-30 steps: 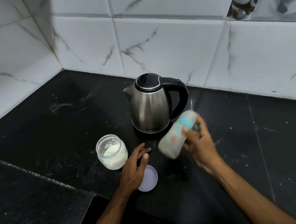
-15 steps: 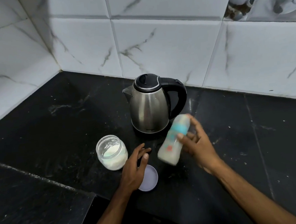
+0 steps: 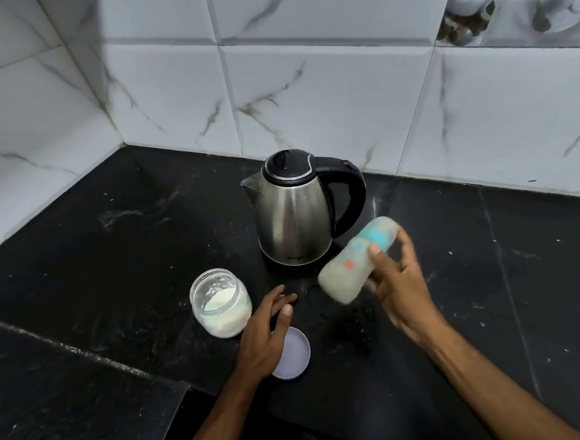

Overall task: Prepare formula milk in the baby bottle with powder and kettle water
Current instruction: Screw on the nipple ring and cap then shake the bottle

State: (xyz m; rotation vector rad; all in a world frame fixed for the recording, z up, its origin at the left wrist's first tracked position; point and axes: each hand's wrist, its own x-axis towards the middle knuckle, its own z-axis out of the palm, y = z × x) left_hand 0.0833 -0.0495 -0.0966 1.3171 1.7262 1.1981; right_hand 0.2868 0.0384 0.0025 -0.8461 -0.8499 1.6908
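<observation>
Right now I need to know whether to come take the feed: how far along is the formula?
Nearly done, it seems. The baby bottle looks closed and filled with milky liquid, so powder and water appear to be in. The right hand holds it tilted and motion-blurred, apparently shaking. The kettle stands with lid closed. The left hand rests open over the loose lid. Left: capping the open powder jar.

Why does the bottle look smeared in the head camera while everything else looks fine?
Head view: motion blur on the bottle and the right hand holding it; the kettle, jar and left hand are sharp. Wide-angle lens bends the tile lines; soft glare on the kettle.
</observation>
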